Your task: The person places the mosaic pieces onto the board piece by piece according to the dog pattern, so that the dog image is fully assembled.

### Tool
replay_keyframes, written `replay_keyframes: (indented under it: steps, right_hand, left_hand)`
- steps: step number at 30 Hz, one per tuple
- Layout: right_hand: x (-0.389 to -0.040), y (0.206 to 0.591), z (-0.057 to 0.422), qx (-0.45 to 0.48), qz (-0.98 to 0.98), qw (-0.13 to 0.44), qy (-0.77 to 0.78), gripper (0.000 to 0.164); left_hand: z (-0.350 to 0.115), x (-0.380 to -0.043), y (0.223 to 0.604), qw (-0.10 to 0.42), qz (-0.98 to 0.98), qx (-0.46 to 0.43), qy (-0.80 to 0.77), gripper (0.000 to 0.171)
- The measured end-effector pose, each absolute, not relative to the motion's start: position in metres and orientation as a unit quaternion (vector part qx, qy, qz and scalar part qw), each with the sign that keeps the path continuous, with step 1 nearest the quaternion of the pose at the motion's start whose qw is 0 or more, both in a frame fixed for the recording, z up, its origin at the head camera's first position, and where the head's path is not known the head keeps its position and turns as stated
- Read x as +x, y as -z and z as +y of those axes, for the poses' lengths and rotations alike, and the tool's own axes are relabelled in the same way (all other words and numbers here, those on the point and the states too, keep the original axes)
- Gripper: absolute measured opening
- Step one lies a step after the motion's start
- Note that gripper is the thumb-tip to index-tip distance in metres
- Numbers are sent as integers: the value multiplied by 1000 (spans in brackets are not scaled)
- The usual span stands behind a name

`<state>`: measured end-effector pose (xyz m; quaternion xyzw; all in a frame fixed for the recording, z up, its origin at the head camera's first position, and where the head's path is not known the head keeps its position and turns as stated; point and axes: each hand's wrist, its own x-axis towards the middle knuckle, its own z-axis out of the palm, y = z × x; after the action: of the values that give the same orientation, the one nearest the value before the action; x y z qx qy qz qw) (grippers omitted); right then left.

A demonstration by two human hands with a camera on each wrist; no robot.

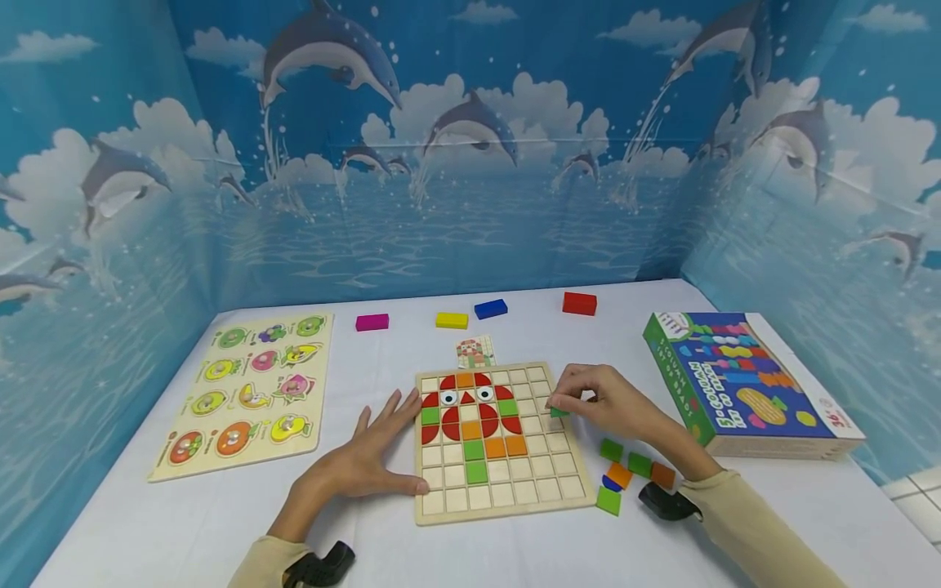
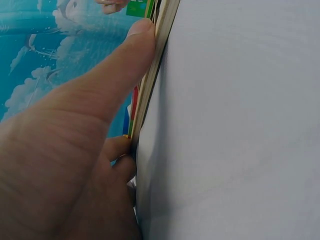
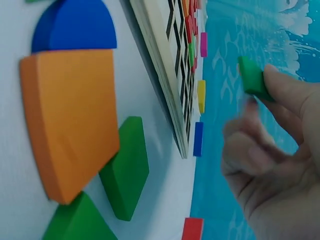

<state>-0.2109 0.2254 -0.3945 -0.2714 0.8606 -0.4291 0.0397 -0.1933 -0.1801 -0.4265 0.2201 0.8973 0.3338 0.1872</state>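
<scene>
A wooden grid board (image 1: 506, 494) lies on the table, with red, green, orange and eye-printed tiles forming a pattern in its upper left and middle. My left hand (image 1: 363, 457) rests at the board's left edge, fingers spread, its thumb (image 2: 131, 55) against the lower side of the rim. Between thumb and fingertip my right hand (image 1: 599, 400) pinches a green square tile (image 3: 254, 77), held above the board's right edge. Just beyond the board's top edge lies a small picture card (image 1: 475, 351) with a similar pattern.
Several loose tiles, including an orange square (image 3: 75, 120) and a blue rounded piece (image 3: 75, 25), lie right of the board. A boxed game (image 1: 750, 384) stands at the right; a fruit puzzle board (image 1: 246, 392) lies left. Magenta (image 1: 372, 322), yellow (image 1: 452, 320), blue (image 1: 491, 309) and red (image 1: 580, 304) blocks line the back.
</scene>
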Motion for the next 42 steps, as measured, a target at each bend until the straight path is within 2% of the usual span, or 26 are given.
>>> replay_keyframes:
  steps: [2, 5, 11, 17, 21, 30, 42]
  right_hand:
    - [-211, 395, 224, -266, 865, 21, 425, 10]
    - [-209, 395, 223, -248, 870, 29, 425, 9]
    - [-205, 397, 216, -250, 856, 90, 443, 6]
    - [-201, 396, 210, -263, 843, 155, 443, 13]
    - [-200, 396, 207, -265, 844, 175, 433, 10]
    - [-199, 400, 203, -263, 851, 174, 420, 3]
    - [-198, 398, 201, -274, 856, 159, 408, 4]
  left_hand:
    - [-181, -193, 426, 186, 897, 221, -334, 125]
    - [-181, -193, 426, 186, 897, 223, -334, 125]
    - [-181, -192, 425, 185, 897, 221, -334, 124]
    - [-180, -192, 425, 185, 898, 217, -335, 125]
    - [-180, -192, 424, 186, 897, 217, -336, 125]
    - [-181, -192, 423, 182, 896, 223, -339, 124]
    - [-180, -191, 425, 182, 898, 220, -335, 124]
